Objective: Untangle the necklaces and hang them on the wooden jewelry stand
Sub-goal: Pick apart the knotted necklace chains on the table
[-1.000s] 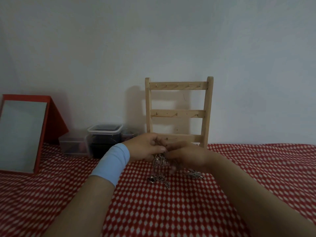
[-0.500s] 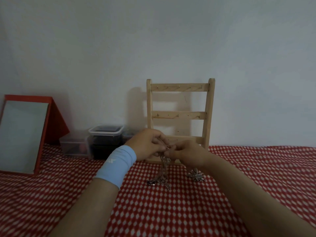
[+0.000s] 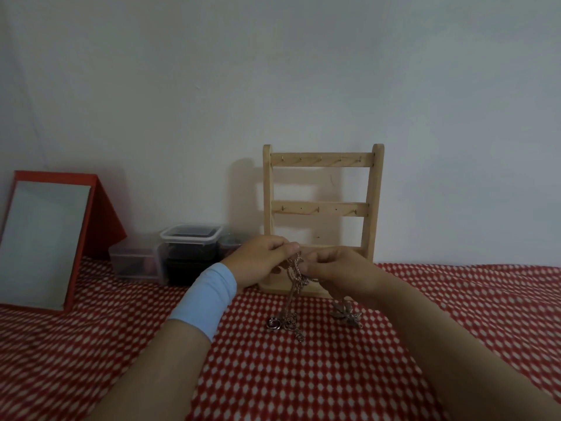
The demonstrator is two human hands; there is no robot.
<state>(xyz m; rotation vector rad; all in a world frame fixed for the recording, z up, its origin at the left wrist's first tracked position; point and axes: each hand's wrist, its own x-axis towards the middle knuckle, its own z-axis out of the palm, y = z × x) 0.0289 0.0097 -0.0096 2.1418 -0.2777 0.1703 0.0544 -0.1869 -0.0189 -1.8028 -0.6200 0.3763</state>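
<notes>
Centre of frame, below the wooden jewelry stand (image 3: 321, 208): the left hand (image 3: 261, 259), with a pale blue wristband (image 3: 206, 299), and the right hand (image 3: 337, 271) meet fingertip to fingertip, both pinching the knotted necklaces (image 3: 296, 275). The bundle hangs between them. Its lower end, with a ring pendant (image 3: 272, 324), trails on the red checked cloth (image 3: 303, 375), and a flower pendant (image 3: 347, 312) lies just right of it.

Compared with a second ago, the right hand has lifted off the cloth, drawing the chains into a longer vertical strand and uncovering the flower pendant. This suggests the knot is being teased loose. No chain has separated, and the stand's hooks remain bare, so hanging is not yet begun.
</notes>
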